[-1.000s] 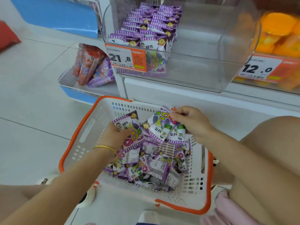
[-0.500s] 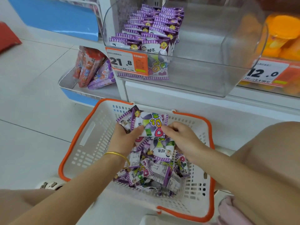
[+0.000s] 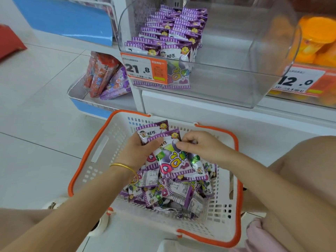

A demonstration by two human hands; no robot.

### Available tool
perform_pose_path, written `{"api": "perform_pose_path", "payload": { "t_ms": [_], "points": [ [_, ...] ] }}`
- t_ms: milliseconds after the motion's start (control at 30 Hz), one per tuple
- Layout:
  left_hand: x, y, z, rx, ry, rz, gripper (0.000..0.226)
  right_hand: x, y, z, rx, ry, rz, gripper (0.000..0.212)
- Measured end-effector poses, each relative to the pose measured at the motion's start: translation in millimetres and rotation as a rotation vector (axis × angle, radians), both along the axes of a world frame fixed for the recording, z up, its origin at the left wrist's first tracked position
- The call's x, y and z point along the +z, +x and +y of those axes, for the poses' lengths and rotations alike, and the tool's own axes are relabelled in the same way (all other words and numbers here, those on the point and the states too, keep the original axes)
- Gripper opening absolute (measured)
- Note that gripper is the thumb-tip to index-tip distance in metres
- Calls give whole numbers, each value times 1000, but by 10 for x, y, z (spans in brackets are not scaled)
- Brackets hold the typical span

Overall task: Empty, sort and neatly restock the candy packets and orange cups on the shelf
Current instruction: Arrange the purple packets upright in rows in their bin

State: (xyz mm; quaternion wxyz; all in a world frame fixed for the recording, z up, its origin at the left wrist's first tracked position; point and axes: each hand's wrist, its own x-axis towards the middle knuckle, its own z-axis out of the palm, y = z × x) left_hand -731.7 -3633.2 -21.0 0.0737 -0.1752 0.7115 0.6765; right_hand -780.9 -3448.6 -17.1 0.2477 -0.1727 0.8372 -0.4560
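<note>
The left forearm (image 3: pixel 76 202) and right forearm (image 3: pixel 254 175) angled inward. The left hand (image 3: pixel 141 151) gripped packets (image 3: pixel 172 160), thumb on top; the right hand (image 3: pixel 198 145), fingers curled, pinched their upper edge.

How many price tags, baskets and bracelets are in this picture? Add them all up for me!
Price tags: 2 (the 21.8 tag and the 12.0 tag)
Shopping basket: 1
Gold bangle: 1
Total: 4
</note>
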Motion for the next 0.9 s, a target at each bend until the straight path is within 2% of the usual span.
{"api": "perform_pose_path", "payload": {
  "t_ms": [33,100,200,267,300,333,367,433,533,600,733,800,900],
  "points": [
    [1,8,7,19,39,-12,14,-26,14,-18,-36,-12,19,28],
    [-14,13,17,-17,97,-46,38,-78,31,-51,-151,-49,70,33],
    [-25,36,87,-99,14,-6,75,-118,71,-105,-234,-63,171,36],
    [-51,48,126,-96,-56,6,88,-145,99,-127,-211,-51,209,39],
    [-68,44,133,-82,-61,4,82,-144,110,-125,-203,-51,195,41],
    [-82,34,127,-53,-65,2,66,-136,106,-113,-209,-50,158,40],
    [-91,21,110,-18,-67,-4,48,-120,92,-91,-231,-68,108,34],
    [-83,-24,56,54,-60,-3,33,-84,26,-21,-307,-123,6,15],
    [-80,-94,-36,149,-21,21,36,-40,-82,92,-426,-211,-156,37],
    [-83,-118,-60,192,-23,15,38,20,-119,137,-461,-232,-258,41],
    [-42,-119,-67,279,25,-24,37,168,-142,187,-464,-313,-418,34],
    [-31,-114,-57,262,50,-42,38,196,-166,216,-556,-436,-531,32],
    [-43,-89,0,241,68,-44,37,200,-175,222,-635,-667,-677,13]
  ]
}}
